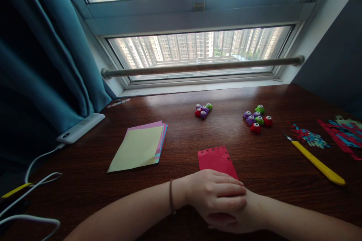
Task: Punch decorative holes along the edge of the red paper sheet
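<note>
Both hands are seen stacked at 6 o'clock in the head view: the left hand (pixel 216 194) is laid flat, fingers loosely extended, over the right hand (pixel 240 218), and nothing is gripped by either. Whether the right hand is open or curled cannot be told, since it is mostly covered. A red paper sheet (pixel 216 161) with small punched shapes along its far edge is touched at its near edge by the left hand.

On the dark wooden worktop (pixel 254 158), a stack of coloured paper (pixel 138 147) is placed at 10 o'clock from the hands. Two clusters of small craft punches are found at 12 o'clock (pixel 203 110) and 1 o'clock (pixel 257 118). A yellow craft knife (pixel 318 162) is set at 2 o'clock, with paper scraps (pixel 309 137) just beyond it.
</note>
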The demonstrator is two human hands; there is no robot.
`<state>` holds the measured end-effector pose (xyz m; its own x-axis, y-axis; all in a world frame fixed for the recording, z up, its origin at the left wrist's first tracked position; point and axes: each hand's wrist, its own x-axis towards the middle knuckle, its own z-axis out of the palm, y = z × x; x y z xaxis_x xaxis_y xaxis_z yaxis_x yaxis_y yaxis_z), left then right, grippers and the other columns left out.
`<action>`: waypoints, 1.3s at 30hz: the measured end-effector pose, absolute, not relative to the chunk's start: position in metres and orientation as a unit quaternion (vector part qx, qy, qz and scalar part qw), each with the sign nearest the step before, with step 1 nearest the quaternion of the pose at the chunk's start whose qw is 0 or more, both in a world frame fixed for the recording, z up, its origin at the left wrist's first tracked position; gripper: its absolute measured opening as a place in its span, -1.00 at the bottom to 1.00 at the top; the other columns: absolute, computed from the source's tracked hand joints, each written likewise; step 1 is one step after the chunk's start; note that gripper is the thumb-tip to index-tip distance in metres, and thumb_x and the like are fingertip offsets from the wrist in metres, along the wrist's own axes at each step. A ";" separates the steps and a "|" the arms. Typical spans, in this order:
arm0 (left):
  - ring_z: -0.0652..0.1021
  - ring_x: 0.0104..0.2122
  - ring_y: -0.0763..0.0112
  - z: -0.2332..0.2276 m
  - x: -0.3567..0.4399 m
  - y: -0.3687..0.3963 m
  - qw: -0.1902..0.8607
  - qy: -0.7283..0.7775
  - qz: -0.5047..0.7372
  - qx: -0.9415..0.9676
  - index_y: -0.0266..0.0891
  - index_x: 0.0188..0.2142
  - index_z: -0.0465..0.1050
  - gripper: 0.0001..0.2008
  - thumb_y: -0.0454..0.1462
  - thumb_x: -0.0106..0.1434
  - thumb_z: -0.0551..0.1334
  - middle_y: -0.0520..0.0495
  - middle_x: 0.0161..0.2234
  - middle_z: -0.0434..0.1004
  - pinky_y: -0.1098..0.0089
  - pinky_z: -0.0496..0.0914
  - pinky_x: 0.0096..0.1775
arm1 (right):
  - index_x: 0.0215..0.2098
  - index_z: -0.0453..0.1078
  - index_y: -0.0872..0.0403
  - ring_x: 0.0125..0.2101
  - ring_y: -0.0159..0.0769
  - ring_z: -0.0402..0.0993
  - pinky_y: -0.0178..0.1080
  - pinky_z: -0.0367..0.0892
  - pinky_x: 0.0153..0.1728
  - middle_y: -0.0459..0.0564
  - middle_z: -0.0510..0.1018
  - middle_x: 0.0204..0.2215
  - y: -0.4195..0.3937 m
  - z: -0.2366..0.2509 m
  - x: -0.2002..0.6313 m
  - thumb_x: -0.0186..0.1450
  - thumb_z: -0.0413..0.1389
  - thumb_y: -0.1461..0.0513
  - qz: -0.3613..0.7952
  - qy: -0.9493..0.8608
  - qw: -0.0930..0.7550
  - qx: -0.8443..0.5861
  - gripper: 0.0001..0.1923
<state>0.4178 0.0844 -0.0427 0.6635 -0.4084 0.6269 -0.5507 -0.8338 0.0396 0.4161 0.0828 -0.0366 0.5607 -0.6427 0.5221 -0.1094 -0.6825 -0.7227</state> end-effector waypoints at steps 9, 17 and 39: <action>0.39 0.00 0.18 -0.043 0.418 0.084 0.116 -0.267 0.318 0.902 -0.49 -0.13 0.35 -0.47 -0.01 0.26 -0.03 -0.30 -0.09 0.40 0.33 0.26 0.09 | 0.24 0.03 0.05 -0.14 -0.02 0.43 -0.04 0.33 -0.09 0.22 0.51 -0.16 0.077 -0.029 0.414 0.26 -0.07 0.35 -0.351 0.194 0.215 -0.890 -0.43; 0.41 -0.02 0.21 -0.041 0.417 0.085 0.103 -0.262 0.301 0.911 -0.47 -0.14 0.36 -0.61 -0.14 0.22 0.06 -0.26 -0.08 0.41 0.36 0.24 0.10 | 0.10 0.26 -0.04 -0.08 -0.04 0.39 0.01 0.20 0.02 0.11 0.51 -0.14 0.083 -0.036 0.414 0.26 -0.02 0.28 -0.379 0.230 0.301 -0.844 -0.56; 0.39 0.00 0.18 -0.042 0.418 0.085 0.113 -0.270 0.310 0.905 -0.48 -0.13 0.34 -0.45 0.02 0.25 -0.01 -0.30 -0.09 0.41 0.33 0.26 0.10 | -0.07 0.41 0.05 -0.12 -0.11 0.44 -0.22 0.39 -0.18 0.09 0.57 -0.30 0.083 -0.041 0.414 0.26 -0.04 0.24 -0.415 0.240 0.318 -0.818 -0.68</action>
<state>0.4178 0.0850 -0.0421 0.6618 -0.4182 0.6222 -0.5582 -0.8289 0.0366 0.4143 0.0833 -0.0413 0.5413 -0.6558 0.5262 -0.1288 -0.6831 -0.7189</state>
